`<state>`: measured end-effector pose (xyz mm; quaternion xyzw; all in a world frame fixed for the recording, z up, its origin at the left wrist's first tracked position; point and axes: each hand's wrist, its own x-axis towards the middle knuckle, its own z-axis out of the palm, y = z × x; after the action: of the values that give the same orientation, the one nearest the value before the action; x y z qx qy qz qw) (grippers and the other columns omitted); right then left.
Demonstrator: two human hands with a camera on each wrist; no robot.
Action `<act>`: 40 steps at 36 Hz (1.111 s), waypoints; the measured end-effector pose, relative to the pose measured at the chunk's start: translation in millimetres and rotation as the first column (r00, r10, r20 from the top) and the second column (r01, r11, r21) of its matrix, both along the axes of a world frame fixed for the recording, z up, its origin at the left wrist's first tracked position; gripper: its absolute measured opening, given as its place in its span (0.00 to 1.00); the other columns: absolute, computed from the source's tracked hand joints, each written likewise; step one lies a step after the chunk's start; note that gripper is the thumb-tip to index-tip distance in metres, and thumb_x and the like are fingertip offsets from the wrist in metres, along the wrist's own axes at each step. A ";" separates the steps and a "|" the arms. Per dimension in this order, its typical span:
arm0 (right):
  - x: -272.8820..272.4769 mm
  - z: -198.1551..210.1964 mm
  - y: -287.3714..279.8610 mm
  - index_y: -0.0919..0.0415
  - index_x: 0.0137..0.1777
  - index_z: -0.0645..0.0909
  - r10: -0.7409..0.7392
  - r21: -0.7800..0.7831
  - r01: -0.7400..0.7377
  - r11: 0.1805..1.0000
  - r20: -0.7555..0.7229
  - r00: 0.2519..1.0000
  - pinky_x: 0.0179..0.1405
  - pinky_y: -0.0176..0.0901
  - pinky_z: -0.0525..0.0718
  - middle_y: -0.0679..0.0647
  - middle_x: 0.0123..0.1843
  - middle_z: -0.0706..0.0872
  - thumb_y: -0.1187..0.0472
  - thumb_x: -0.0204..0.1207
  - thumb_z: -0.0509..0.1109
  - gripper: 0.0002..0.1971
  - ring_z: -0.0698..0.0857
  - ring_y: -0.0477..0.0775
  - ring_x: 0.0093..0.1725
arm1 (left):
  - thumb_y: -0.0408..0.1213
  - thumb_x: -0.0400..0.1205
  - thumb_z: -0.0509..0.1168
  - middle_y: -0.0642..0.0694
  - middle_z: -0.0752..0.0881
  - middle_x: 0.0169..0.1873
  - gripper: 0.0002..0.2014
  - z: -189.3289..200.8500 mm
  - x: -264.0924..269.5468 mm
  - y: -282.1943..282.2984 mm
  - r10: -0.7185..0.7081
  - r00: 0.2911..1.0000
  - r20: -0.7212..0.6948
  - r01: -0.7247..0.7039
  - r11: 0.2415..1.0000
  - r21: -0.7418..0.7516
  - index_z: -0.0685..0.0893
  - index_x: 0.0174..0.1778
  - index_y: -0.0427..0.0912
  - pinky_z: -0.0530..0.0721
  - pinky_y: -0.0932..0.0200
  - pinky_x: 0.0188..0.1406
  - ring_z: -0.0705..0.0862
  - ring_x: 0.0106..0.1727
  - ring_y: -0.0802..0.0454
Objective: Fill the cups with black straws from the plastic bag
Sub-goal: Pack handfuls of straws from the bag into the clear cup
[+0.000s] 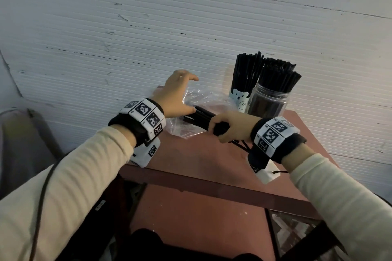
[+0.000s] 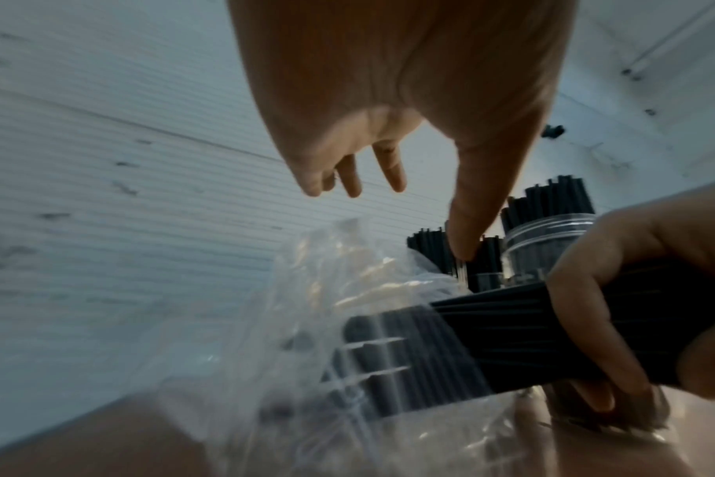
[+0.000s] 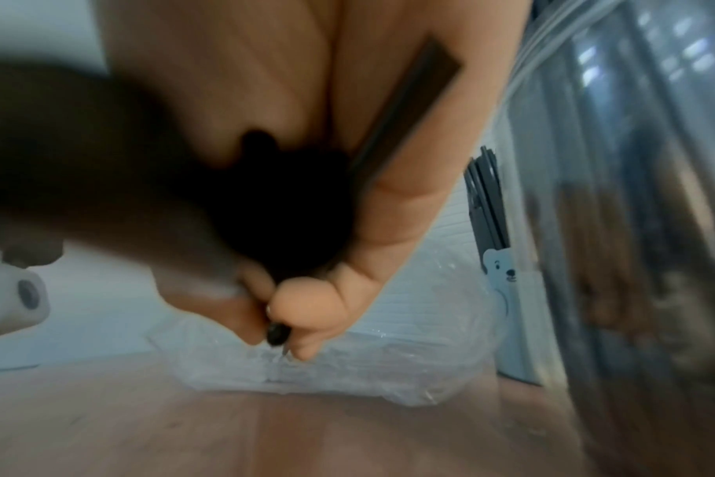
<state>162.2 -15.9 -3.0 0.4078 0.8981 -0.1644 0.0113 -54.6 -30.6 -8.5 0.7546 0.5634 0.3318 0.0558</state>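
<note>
Bundle of black straws [image 1: 201, 119] lies crosswise in front of me, 1 end in my right hand [image 1: 230, 126], the other end inside the clear plastic bag [image 1: 197, 99] under my left hand [image 1: 177, 93]. Right hand is curled tight round the bundle, thumb under, fingers over. Left hand is spread, fingers relaxed and gripping nothing; the thumb lies at the bag mouth by the straws, contact unclear.

Just beyond my right hand: bear-print cup [image 1: 239, 99] and clear jar [image 1: 268, 101], side by side, both already packed with upright straws. Reddish table [image 1: 212, 154] carries everything, with a white ribbed wall [image 1: 148, 27] behind it.

Step in hand, as I read it: draw the bundle out of the bag. To do it well: pin the film flat with the left palm so the bag doesn't drag along, pull straight along the straw axis, keep the right grip firm. A few straws splay loose below my right wrist; I should square those before tipping the bundle upright. Both containers look nearly full, so a third may be needed.
</note>
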 end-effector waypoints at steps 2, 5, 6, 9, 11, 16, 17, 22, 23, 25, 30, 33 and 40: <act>7.4 4.0 -4.4 0.50 0.58 0.84 0.003 -0.001 -0.003 1.000 0.025 1.000 0.27 0.23 0.73 0.40 0.41 0.78 0.64 0.73 0.73 0.15 0.77 0.38 0.33 | 0.37 0.69 0.79 0.45 0.64 0.76 0.40 4.6 16.2 -6.4 -0.109 0.990 -0.087 0.110 0.994 0.008 0.69 0.76 0.46 0.58 0.63 0.72 0.62 0.78 0.50; 16.8 8.9 -11.0 0.47 0.57 0.84 0.003 -0.014 -0.003 1.000 0.046 0.999 0.34 0.36 0.81 0.48 0.46 0.82 0.63 0.72 0.73 0.15 0.80 0.45 0.35 | 0.40 0.68 0.80 0.49 0.68 0.75 0.42 5.8 42.7 -10.5 -0.226 0.942 -0.247 0.199 0.971 -0.130 0.68 0.77 0.46 0.61 0.65 0.68 0.66 0.75 0.54; 19.8 10.3 -13.4 0.46 0.57 0.84 0.002 -0.013 -0.001 1.000 0.055 0.999 0.36 0.40 0.83 0.49 0.47 0.83 0.63 0.72 0.72 0.15 0.81 0.47 0.36 | 0.41 0.67 0.81 0.50 0.69 0.75 0.44 4.8 50.3 -10.2 -0.258 0.921 -0.291 0.211 0.960 -0.183 0.67 0.77 0.46 0.65 0.65 0.67 0.68 0.74 0.54; 29.4 15.5 -20.7 0.43 0.56 0.83 -0.002 0.004 0.002 1.000 0.075 0.997 0.43 0.47 0.86 0.51 0.49 0.83 0.61 0.72 0.73 0.15 0.84 0.53 0.40 | 0.45 0.64 0.83 0.50 0.77 0.69 0.44 1.0 68.3 -8.1 -0.323 0.880 -0.349 0.238 0.935 -0.264 0.70 0.75 0.47 0.78 0.56 0.64 0.77 0.66 0.52; 35.9 20.3 -25.0 0.41 0.55 0.83 0.002 0.022 -0.003 1.000 0.059 0.998 0.44 0.47 0.86 0.50 0.49 0.83 0.61 0.71 0.73 0.15 0.84 0.53 0.42 | 0.45 0.64 0.83 0.51 0.82 0.62 0.41 -0.8 76.4 -7.3 -0.326 0.877 -0.354 0.234 0.932 -0.278 0.72 0.72 0.49 0.82 0.53 0.58 0.81 0.59 0.52; 53.8 37.0 -28.8 0.41 0.57 0.84 0.039 0.030 -0.038 0.999 -0.026 0.999 0.42 0.30 0.80 0.45 0.49 0.83 0.65 0.71 0.74 0.20 0.82 0.37 0.40 | 0.42 0.74 0.75 0.46 0.88 0.49 0.19 -6.2 95.9 -3.8 -0.256 0.913 -0.317 0.228 0.966 -0.124 0.82 0.60 0.46 0.78 0.58 0.45 0.85 0.49 0.46; 57.4 41.1 -28.7 0.41 0.60 0.84 0.040 0.029 -0.039 0.999 -0.041 0.998 0.40 0.25 0.77 0.43 0.50 0.83 0.66 0.71 0.74 0.21 0.82 0.33 0.38 | 0.40 0.76 0.71 0.44 0.89 0.47 0.14 -6.1 99.6 -2.9 -0.231 0.925 -0.301 0.214 0.973 -0.088 0.84 0.57 0.44 0.75 0.61 0.42 0.86 0.49 0.44; 75.1 71.0 -33.3 0.39 0.69 0.78 0.003 0.137 0.020 0.990 -0.165 0.986 0.62 0.38 0.78 0.39 0.59 0.84 0.48 0.75 0.73 0.22 0.82 0.40 0.55 | 0.47 0.78 0.71 0.56 0.85 0.36 0.06 -1.3 113.7 -2.8 -0.222 0.975 0.026 0.223 0.965 -0.135 0.81 0.47 0.56 0.79 0.63 0.41 0.86 0.44 0.51; 78.6 79.0 -34.8 0.39 0.69 0.78 -0.023 0.169 0.059 0.984 -0.207 0.978 0.63 0.41 0.79 0.40 0.58 0.85 0.43 0.75 0.72 0.22 0.83 0.41 0.55 | 0.49 0.78 0.71 0.56 0.86 0.37 0.06 -0.1 116.6 -2.1 -0.218 0.971 0.101 0.231 0.963 -0.136 0.82 0.48 0.56 0.82 0.61 0.43 0.87 0.44 0.52; 84.0 95.1 -39.4 0.40 0.68 0.79 -0.053 0.213 0.124 0.969 -0.314 0.948 0.63 0.45 0.81 0.42 0.57 0.86 0.38 0.75 0.67 0.22 0.84 0.43 0.55 | 0.49 0.79 0.72 0.54 0.88 0.39 0.07 2.7 121.0 0.0 -0.188 0.952 0.243 0.223 0.966 -0.129 0.84 0.46 0.52 0.82 0.61 0.46 0.86 0.43 0.56; 84.7 115.3 -47.2 0.42 0.66 0.80 0.036 0.290 0.205 0.935 -0.651 0.758 0.53 0.32 0.80 0.39 0.63 0.83 0.42 0.79 0.67 0.17 0.85 0.38 0.56 | 0.47 0.80 0.71 0.54 0.83 0.26 0.14 14.7 129.5 2.9 -0.212 0.896 0.391 0.268 0.959 -0.092 0.78 0.31 0.47 0.78 0.74 0.32 0.81 0.26 0.67; 71.9 109.0 -43.6 0.49 0.66 0.80 0.185 0.447 0.266 0.854 -0.739 0.647 0.54 0.27 0.79 0.42 0.66 0.82 0.50 0.81 0.68 0.15 0.82 0.38 0.62 | 0.49 0.80 0.70 0.53 0.84 0.26 0.14 18.0 134.6 2.8 -0.228 0.853 0.470 0.314 0.943 -0.112 0.81 0.33 0.46 0.79 0.75 0.35 0.83 0.28 0.64; 45.4 76.2 -31.2 0.67 0.55 0.85 0.150 0.513 0.274 0.813 -0.640 0.754 0.49 0.34 0.79 0.56 0.52 0.88 0.53 0.87 0.58 0.18 0.84 0.45 0.48 | 0.44 0.77 0.73 0.38 0.90 0.44 0.13 -4.7 140.5 -0.5 -0.199 0.706 0.680 0.428 0.885 -0.185 0.86 0.49 0.38 0.85 0.54 0.58 0.89 0.44 0.51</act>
<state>207.6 -47.1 73.1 0.3388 0.8351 -0.0157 -0.4330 85.9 -31.1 -13.2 0.6596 0.4178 0.4563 0.4268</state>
